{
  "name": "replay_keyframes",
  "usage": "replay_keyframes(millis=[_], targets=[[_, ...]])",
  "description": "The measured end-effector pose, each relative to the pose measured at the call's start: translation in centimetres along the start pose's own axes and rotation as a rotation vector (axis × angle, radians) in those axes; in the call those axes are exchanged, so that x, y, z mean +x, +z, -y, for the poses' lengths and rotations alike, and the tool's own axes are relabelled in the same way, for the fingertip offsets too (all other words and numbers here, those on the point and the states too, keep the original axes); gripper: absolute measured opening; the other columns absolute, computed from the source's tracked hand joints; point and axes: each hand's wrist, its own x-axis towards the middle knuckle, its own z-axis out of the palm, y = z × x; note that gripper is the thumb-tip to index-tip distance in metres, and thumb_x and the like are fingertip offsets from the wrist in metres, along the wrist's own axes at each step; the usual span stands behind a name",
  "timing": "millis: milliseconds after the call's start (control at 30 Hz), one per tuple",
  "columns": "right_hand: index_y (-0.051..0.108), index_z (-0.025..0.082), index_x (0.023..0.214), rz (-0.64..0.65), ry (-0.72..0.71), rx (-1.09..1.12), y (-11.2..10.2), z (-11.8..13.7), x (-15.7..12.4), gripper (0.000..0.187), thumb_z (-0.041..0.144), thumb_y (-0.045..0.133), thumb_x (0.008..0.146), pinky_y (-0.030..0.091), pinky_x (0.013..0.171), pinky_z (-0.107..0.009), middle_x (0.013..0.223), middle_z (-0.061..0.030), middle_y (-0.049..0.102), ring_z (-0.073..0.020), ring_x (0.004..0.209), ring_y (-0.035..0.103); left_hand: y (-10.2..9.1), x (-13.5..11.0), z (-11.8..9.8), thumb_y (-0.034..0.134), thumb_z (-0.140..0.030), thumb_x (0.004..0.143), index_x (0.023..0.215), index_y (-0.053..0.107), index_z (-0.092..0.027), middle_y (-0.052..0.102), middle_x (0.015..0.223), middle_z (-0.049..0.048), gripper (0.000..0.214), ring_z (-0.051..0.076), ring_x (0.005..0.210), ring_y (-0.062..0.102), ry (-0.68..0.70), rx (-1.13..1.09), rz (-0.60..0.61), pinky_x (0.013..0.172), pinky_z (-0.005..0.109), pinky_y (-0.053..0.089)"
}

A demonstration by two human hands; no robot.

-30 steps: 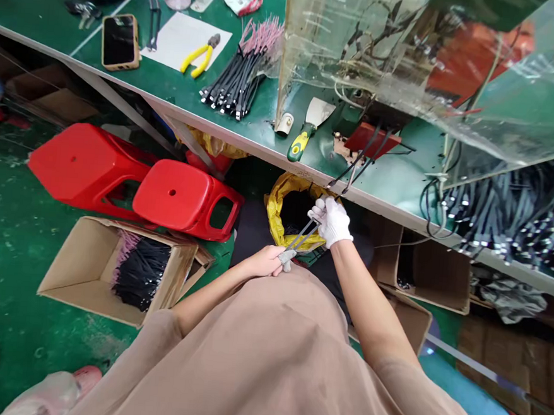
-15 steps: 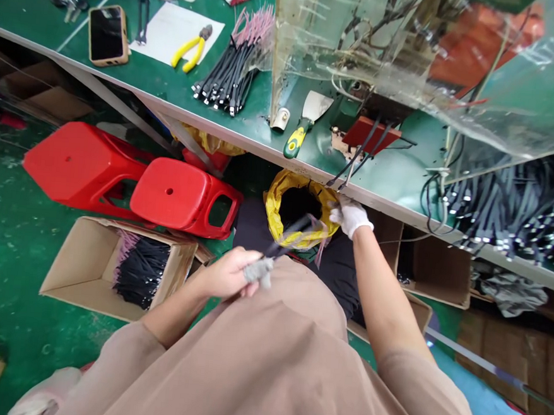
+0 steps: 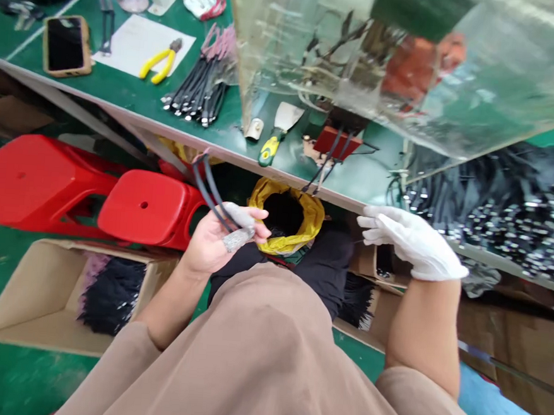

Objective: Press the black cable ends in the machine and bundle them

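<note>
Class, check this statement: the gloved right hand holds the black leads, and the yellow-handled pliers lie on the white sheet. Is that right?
Not quite: in the head view, the left hand holds the black leads, not the gloved right hand. The yellow-handled pliers do lie on the white sheet.

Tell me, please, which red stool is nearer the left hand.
The squarish red stool, close beside the left hand; the other stool sits farther left.
</note>
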Motion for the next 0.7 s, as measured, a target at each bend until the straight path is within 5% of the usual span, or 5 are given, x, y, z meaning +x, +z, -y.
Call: replay_keyframes(millis=[167, 233, 333, 500, 700], targets=[[0.074, 0.022, 0.123, -0.742, -0.19, -0.458, -7.8, 2.1, -0.6, 0.039, 0.04, 0.063, 0.089, 0.057, 0.087, -0.041, 0.104, -0.0112, 0.077, -0.0239, 0.087, 0.074, 1.1, 1.4, 0.2, 0.093, -0.021, 0.066, 0.084, 0.077, -0.02, 0.081, 0.094, 0.0067, 0.024, 0.014, 0.058, 0.07, 0.049, -0.019, 0.042, 0.049, 0.021, 0.054], [0.076, 0.021, 0.119, -0.87, -0.204, -0.682, -10.0, 2.8, 0.6, 0.036, 0.035, 0.062, 0.09, 0.05, 0.101, -0.039, 0.113, -0.0121, 0.076, -0.0248, 0.107, 0.07, 1.4, 1.8, 0.2, 0.094, -0.023, 0.064, 0.083, 0.078, -0.021, 0.081, 0.088, 0.0065, 0.025, 0.012, 0.055, 0.067, 0.06, -0.013, 0.059, 0.05, 0.021, 0.054], [0.079, 0.02, 0.114, -0.834, -0.211, -0.876, -11.0, 3.8, 2.8, 0.033, 0.034, 0.063, 0.089, 0.041, 0.11, -0.038, 0.125, -0.0123, 0.071, -0.0252, 0.126, 0.06, 1.5, 2.2, 0.3, 0.094, -0.024, 0.065, 0.086, 0.079, -0.022, 0.081, 0.083, 0.0063, 0.025, 0.011, 0.057, 0.067, 0.077, 0.009, 0.067, 0.053, 0.02, 0.054], [0.078, 0.018, 0.116, -0.823, -0.212, -1.033, -8.8, 4.3, 6.6, 0.045, 0.047, 0.071, 0.081, 0.042, 0.105, -0.05, 0.149, -0.0171, 0.052, -0.038, 0.13, 0.052, 1.8, 2.5, 0.6, 0.091, -0.02, 0.069, 0.089, 0.08, -0.023, 0.08, 0.08, 0.0057, 0.024, 0.012, 0.061, 0.068, 0.097, 0.06, 0.053, 0.054, 0.019, 0.054], [0.078, 0.012, 0.088, -0.783, -0.182, -0.965, -9.2, 5.5, 7.8, 0.02, 0.028, 0.068, 0.08, 0.045, 0.096, -0.047, 0.121, -0.0183, 0.068, -0.0368, 0.114, 0.059, 1.8, 2.8, 0.0, 0.091, -0.025, 0.069, 0.092, 0.079, -0.023, 0.078, 0.076, 0.0038, 0.026, 0.01, 0.058, 0.066, 0.082, 0.117, 0.049, 0.056, 0.019, 0.054]])
